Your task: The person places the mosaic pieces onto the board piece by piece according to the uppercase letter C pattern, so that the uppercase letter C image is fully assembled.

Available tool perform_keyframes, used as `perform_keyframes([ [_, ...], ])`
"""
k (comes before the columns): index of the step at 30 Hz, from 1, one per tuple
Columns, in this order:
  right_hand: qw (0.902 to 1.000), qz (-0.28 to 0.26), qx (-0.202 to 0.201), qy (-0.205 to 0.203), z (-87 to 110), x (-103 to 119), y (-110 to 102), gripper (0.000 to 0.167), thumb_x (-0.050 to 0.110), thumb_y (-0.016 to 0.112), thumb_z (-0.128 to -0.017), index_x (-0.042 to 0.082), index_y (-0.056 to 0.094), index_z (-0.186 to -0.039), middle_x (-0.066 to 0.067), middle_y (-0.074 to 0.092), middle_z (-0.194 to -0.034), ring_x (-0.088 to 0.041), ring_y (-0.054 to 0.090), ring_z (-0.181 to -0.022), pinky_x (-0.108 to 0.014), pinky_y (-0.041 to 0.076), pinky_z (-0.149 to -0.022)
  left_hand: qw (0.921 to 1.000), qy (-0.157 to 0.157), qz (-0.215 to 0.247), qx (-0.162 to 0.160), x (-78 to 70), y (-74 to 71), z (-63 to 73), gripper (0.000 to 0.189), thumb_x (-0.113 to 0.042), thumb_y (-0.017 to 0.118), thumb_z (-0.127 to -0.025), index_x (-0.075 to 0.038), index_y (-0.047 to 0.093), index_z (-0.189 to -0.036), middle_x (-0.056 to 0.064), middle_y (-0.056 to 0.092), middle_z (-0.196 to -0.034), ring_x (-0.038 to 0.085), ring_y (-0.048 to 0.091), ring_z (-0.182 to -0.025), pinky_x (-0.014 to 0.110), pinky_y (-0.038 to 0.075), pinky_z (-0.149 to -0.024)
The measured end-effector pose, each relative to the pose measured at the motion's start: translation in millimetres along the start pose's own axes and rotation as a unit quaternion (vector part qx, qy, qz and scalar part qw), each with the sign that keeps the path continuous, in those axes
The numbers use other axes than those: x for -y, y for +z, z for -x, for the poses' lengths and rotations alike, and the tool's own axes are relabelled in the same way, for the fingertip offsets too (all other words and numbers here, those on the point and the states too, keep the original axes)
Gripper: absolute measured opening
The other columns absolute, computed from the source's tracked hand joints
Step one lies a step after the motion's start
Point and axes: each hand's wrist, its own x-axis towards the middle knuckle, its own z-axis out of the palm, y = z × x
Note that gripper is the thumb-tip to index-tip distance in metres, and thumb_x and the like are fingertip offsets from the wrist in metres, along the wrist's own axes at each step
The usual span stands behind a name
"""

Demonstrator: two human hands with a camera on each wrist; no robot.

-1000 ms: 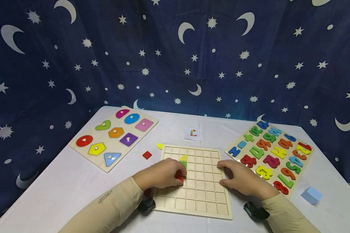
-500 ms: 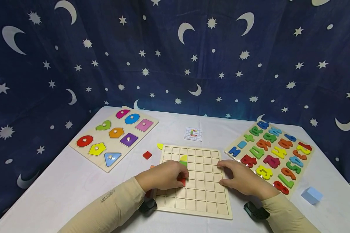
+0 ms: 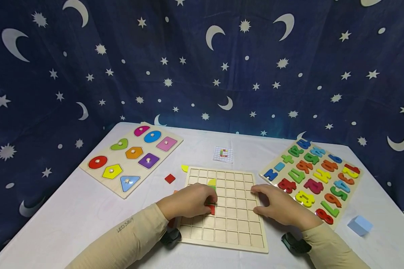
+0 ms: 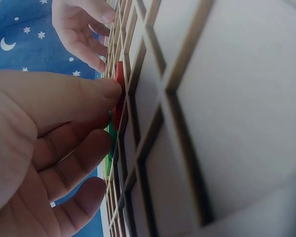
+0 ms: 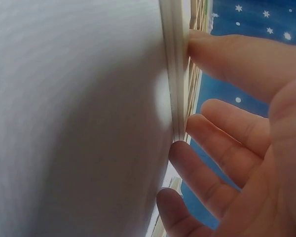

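Note:
My left hand (image 3: 192,200) is over the left part of a wooden grid board (image 3: 237,226). Thumb and forefinger pinch a small red tile (image 3: 212,210) at one of the squares; the left wrist view shows the thumb tip against this red tile (image 4: 119,94), with part of the forefinger hidden. A green tile (image 3: 213,188) and a yellow rounded tile (image 3: 211,182) lie in the same column farther back, the green one partly covered by the hand. At the board's right edge my right hand (image 3: 282,205) rests, thumb and fingertips touching the rim, fingers loosely extended.
Left of the board lie a red square tile (image 3: 170,179), a yellow piece (image 3: 184,168) and a partly hidden orange piece (image 3: 176,192). A pattern card (image 3: 223,154) lies behind. A knobbed shape puzzle (image 3: 161,153), a number puzzle (image 3: 267,170) and a blue block (image 3: 360,225) stand around.
My left hand, with the red tile, has shifted slightly to the right and toward the near side, then hardly moved. The right hand has stayed at the board's edge.

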Motion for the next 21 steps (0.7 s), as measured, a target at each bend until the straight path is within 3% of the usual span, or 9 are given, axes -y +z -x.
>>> perform_keyframes([
  [9, 1.0000, 0.001, 0.000, 0.001, 0.3, -1.5, 0.2, 0.058, 0.025, 0.082, -0.084, 0.006, 0.060, -0.134, -0.014, 0.057, -0.137, -0.037, 0.048, -0.130, -0.058, 0.036, -0.107, 1.0000, -0.005, -0.003, -0.005, -1.4, -0.4, -0.1, 0.015, -0.007, 0.079, -0.084, -0.012, 0.069, -0.095, -0.010, 0.060, -0.083, 0.006, 0.052, -0.076, 0.023, 0.046, -0.072],
  [21, 1.0000, -0.002, 0.000, 0.002, 0.1, -1.7, 1.3, 0.058, 0.024, 0.082, -0.083, 0.005, 0.060, -0.134, -0.014, 0.057, -0.137, -0.038, 0.048, -0.131, -0.058, 0.036, -0.107, 0.9993, -0.018, 0.030, -0.013, 5.2, -5.6, 5.6, 0.018, -0.007, 0.078, -0.083, -0.010, 0.070, -0.099, -0.007, 0.062, -0.087, 0.009, 0.052, -0.078, 0.024, 0.046, -0.075],
])
